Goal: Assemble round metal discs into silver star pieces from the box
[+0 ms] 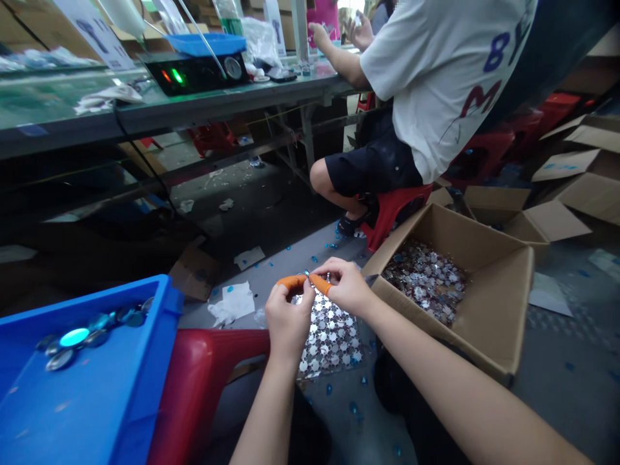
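My left hand (289,320) and my right hand (349,287) meet in the middle of the view, both with orange covers on fingers. Pinched between their fingertips is a small shiny bluish piece (307,274); its kind is too small to make out. Under my hands lies a layer of silver gear-shaped pieces (334,339), partly hidden by my left hand and wrist. Right of my right hand, an open cardboard box (496,310) holds many loose silver pieces (426,278).
A blue bin (162,310) with several shiny round parts (75,338) stands left beside a red stool (203,374). A co-worker (436,84) sits ahead at the long workbench (271,90). Blue bits and paper scraps (237,302) litter the floor.
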Demonstrator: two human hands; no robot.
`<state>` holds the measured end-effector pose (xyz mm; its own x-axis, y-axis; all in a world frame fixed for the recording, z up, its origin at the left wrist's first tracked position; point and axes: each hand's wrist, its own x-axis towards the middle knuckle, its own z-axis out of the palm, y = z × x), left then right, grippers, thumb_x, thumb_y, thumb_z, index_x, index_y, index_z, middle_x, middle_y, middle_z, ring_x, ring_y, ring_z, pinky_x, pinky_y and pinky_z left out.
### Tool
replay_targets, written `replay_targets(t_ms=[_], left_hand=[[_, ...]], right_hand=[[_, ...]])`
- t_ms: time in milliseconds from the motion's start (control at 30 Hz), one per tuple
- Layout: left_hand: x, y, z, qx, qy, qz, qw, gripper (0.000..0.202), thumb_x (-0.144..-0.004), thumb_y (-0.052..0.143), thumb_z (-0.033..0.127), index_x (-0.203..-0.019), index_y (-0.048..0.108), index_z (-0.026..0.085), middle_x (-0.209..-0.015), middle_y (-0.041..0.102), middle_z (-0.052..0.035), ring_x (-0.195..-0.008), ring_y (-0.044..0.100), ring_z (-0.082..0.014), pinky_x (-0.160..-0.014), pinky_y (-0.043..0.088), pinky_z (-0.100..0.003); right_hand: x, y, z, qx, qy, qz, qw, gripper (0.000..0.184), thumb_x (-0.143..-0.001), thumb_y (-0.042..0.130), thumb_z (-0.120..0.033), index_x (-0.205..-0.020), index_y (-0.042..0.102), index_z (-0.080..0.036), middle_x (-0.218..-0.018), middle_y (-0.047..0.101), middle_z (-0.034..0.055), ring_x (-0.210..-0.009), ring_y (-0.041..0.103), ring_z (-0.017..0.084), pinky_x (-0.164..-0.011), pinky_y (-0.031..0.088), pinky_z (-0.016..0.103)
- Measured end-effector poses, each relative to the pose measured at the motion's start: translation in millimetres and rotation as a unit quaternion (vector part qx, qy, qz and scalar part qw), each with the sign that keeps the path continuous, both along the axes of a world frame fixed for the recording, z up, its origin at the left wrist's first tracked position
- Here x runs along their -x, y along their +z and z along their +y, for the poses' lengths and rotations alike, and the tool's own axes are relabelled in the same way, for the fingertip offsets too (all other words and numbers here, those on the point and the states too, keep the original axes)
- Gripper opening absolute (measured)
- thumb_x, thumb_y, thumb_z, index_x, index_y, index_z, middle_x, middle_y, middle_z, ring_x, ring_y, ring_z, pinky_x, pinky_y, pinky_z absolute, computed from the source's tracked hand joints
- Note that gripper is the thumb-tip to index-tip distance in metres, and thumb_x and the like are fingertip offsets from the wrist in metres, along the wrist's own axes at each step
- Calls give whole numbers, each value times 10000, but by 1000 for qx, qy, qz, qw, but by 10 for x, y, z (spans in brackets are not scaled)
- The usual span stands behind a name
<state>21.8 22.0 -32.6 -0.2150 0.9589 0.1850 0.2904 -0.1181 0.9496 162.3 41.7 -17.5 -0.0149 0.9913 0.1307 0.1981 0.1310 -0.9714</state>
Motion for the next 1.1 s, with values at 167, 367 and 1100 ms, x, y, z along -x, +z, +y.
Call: replay_targets(t_ms=[167, 367, 1100], left_hand=[[-8, 16, -5, -46, 16, 76, 996, 116, -845, 698, 279, -893, 723, 177, -874, 682, -40, -817, 639, -182, -775, 514, -304], [-35, 19, 2, -61, 22, 112, 992, 103, -843, 684, 247, -890, 717, 162, -859, 660, -45, -810, 618, -189, -779, 508, -318], [-21, -46, 39, -39, 29, 135, 990, 70, -819, 677, 238, -855, 699, 182, -864, 660, -46, -815, 623, -203, -792, 503, -334]], right_hand=[[10, -41, 24, 23, -10, 20, 999, 147, -741, 719, -246, -822, 768, -134, -742, 601, 20, -560, 414, 84, -506, 331, 235], [16, -90, 49, 58, -19, 46, 997, 154, -715, 712, -268, -785, 739, -133, -694, 610, 20, -572, 446, 99, -519, 346, 239], [120, -196, 28, 150, -29, 167, 974, 197, -660, 772, -276, -774, 711, -128, -707, 669, 28, -660, 564, 137, -633, 437, 261]])
